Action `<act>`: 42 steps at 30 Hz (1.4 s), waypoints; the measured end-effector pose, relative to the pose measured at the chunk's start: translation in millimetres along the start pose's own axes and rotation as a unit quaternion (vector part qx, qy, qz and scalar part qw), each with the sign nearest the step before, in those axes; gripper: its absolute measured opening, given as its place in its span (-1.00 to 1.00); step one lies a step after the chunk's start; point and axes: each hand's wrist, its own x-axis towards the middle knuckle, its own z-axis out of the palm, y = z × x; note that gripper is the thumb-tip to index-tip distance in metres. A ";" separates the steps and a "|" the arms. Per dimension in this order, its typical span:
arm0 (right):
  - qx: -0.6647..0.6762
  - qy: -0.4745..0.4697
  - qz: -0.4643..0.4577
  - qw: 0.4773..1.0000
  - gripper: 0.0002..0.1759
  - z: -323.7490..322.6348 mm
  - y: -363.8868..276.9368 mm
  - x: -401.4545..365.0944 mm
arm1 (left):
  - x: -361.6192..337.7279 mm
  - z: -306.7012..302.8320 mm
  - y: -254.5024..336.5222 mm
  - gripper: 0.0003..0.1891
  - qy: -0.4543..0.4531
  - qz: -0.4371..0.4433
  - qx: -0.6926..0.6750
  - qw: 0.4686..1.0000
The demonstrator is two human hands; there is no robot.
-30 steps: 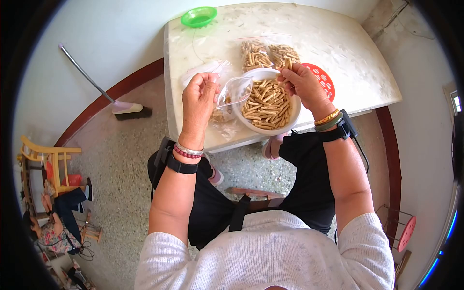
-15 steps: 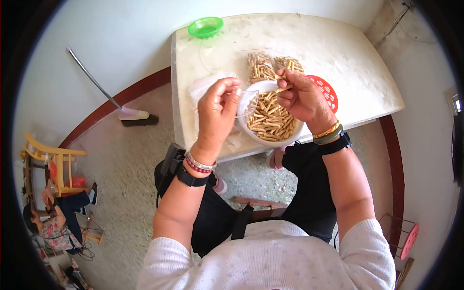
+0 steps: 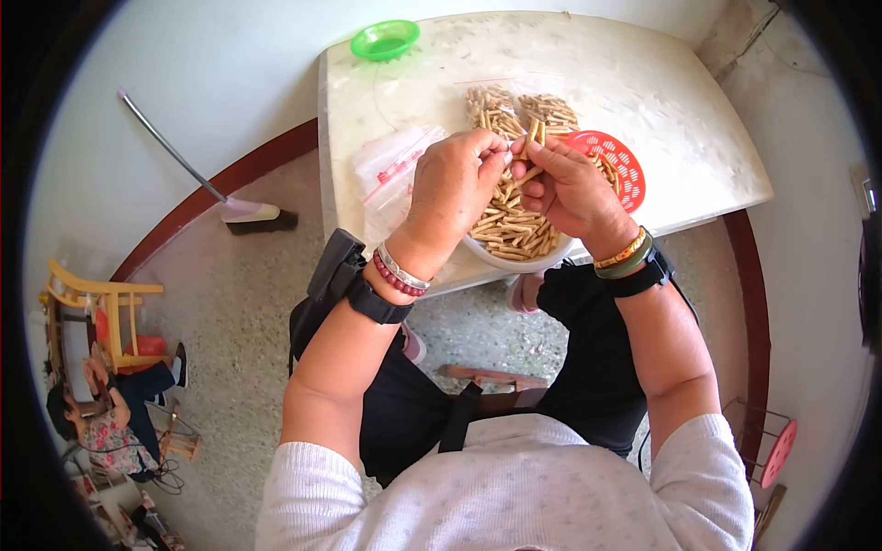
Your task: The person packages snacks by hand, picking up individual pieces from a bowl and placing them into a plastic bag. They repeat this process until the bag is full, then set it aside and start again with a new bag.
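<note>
My right hand (image 3: 571,188) is closed round a few short tan sticks (image 3: 535,134), which look like cut dried roots and stand up between thumb and fingers. Right beside it, my left hand (image 3: 457,179) has thumb and forefinger pinched together, close to the right fingertips. What the left pinch holds, if anything, I cannot make out. Below both hands is a white bowl (image 3: 514,264) heaped with the same sticks (image 3: 516,230). Behind the hands lie two clear bags of sticks (image 3: 549,112). A red perforated basket (image 3: 602,147) with some sticks is at the right.
Flat zip bags with red print (image 3: 390,170) lie left of my left hand on the white table (image 3: 643,73). A green bowl (image 3: 386,40) stands at the far left corner. A broom (image 3: 253,218) leans at the wall. Another person (image 3: 110,432) sits at far left.
My left hand has moved right and up to meet the right hand. The clear plastic seen at its fingers before is no longer visible there. The right hand still holds sticks.
</note>
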 end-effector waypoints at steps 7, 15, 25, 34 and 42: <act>-0.036 0.082 0.012 0.996 -0.77 -1.6 -7.5 -3.7 | -7.2 1.5 -3.9 -0.93 0.031 0.041 0.097 0.994; -0.770 0.106 -0.041 0.628 -0.67 -34.8 19.5 12.6 | -16.8 -16.9 -4.5 -0.86 0.084 -0.019 -0.018 0.996; -0.193 0.102 -0.052 0.974 -0.76 -9.2 1.4 12.6 | -19.8 -24.1 -3.7 -0.82 0.117 -0.013 -0.081 0.990; -0.068 0.044 0.024 0.996 -0.69 6.5 2.0 5.3 | -19.8 -25.0 1.5 -0.81 0.107 0.034 -0.033 0.993; -0.109 0.004 0.007 0.994 -0.71 15.4 3.9 2.6 | -21.9 -19.3 -2.2 -0.78 0.097 0.041 -0.031 0.994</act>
